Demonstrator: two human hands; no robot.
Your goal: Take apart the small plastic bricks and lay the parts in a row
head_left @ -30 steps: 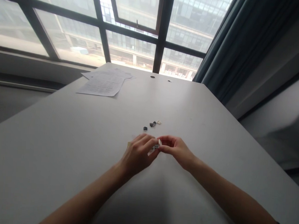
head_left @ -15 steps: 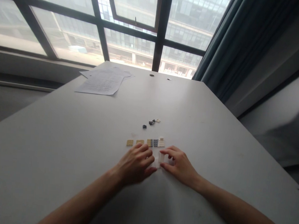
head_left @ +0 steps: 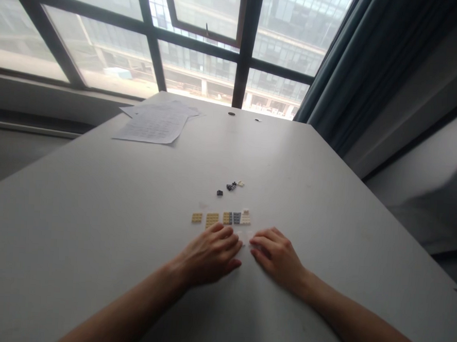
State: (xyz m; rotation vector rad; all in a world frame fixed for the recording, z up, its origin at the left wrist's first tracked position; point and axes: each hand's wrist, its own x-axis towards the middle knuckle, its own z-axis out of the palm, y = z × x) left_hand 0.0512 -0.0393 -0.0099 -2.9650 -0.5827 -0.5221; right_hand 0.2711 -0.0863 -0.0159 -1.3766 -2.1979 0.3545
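Observation:
My left hand [head_left: 216, 254] rests low over the table, fingers loosely bent and thumb apart. Its fingertips reach a small white piece [head_left: 243, 243] lying between the hands. My right hand [head_left: 277, 250] has its fingers and thumb closed around a pale, whitish piece that is mostly hidden by the fingers. Just beyond the hands runs a row of studded toy-brick plates: a small tan plate [head_left: 196, 217], a larger tan plate [head_left: 212, 219] partly behind my left fingers, a tan and grey plate [head_left: 227, 218], a grey plate [head_left: 237, 218] and a white plate [head_left: 245, 220].
Farther out lie a small dark piece [head_left: 220, 193], a cluster of dark pieces [head_left: 231, 186] and a cream piece [head_left: 240, 183]. Printed paper sheets [head_left: 154, 125] lie at the far left of the white table [head_left: 327, 208]. Windows and a curtain [head_left: 358, 70] stand beyond.
The pale piece that stood upright in my right fingers is now lower and mostly covered. My right hand has shifted slightly right; my left fingers uncover more of the larger tan plate.

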